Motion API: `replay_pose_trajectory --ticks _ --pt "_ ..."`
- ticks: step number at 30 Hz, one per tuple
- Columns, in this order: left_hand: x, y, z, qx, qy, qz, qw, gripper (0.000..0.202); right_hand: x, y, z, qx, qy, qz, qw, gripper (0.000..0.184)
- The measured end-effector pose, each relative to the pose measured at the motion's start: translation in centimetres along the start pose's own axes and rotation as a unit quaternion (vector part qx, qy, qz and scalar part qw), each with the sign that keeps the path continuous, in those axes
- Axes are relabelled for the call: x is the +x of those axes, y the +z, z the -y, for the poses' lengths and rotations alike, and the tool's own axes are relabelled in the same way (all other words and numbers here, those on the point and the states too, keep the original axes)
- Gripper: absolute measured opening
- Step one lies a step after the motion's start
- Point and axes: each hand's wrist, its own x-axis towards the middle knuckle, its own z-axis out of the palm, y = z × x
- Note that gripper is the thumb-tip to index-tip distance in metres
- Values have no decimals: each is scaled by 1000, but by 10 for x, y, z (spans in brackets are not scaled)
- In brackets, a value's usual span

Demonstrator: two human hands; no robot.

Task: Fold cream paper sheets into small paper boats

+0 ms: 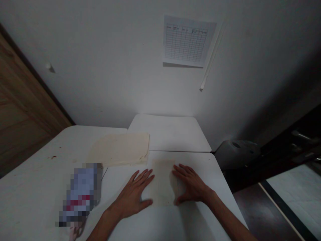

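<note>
A thin, pale cream sheet (163, 187) lies flat on the white table in front of me; its exact material I cannot tell. My left hand (136, 192) rests at the sheet's left edge, palm down with fingers spread. On the opposite side, my right hand (192, 184) touches the right edge, its fingers also spread and its thumb near the lower corner. Neither hand grips anything. Behind and to the left lies a stack of similar cream sheets (120, 149), with slightly uneven edges at its right end.
A blurred-out bluish item (82, 189) with a pinkish strap lies left on the white table (32, 187). A printed chart (185, 42) hangs on the wall beside a thin cable cover (213, 57). A greyish plastic bag (235, 154) stands beyond the table's right edge.
</note>
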Motion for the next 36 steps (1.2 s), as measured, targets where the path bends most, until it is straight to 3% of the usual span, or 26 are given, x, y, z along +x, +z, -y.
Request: replay_pose_trajectory --ticks 4,8,11,15,22,36 --pt "-2 0 2 -11 -9 -4 1000 89 3 -1 -2 -7 3 17 1000 113" --pt "1 4 -6 -8 -30 -31 999 71 7 -1 -3 -11 1 20 1000 116" --pt "13 11 -22 15 -44 -74 996 51 10 -1 -3 -14 4 20 1000 119" --pt "41 24 -41 28 -27 -92 995 44 14 -1 -2 -21 7 24 999 124" --pt "75 45 -33 47 -75 -102 991 51 20 2 -5 -28 2 33 999 131" --pt "68 52 -23 134 -109 -127 977 75 27 4 -10 -34 11 75 997 140"
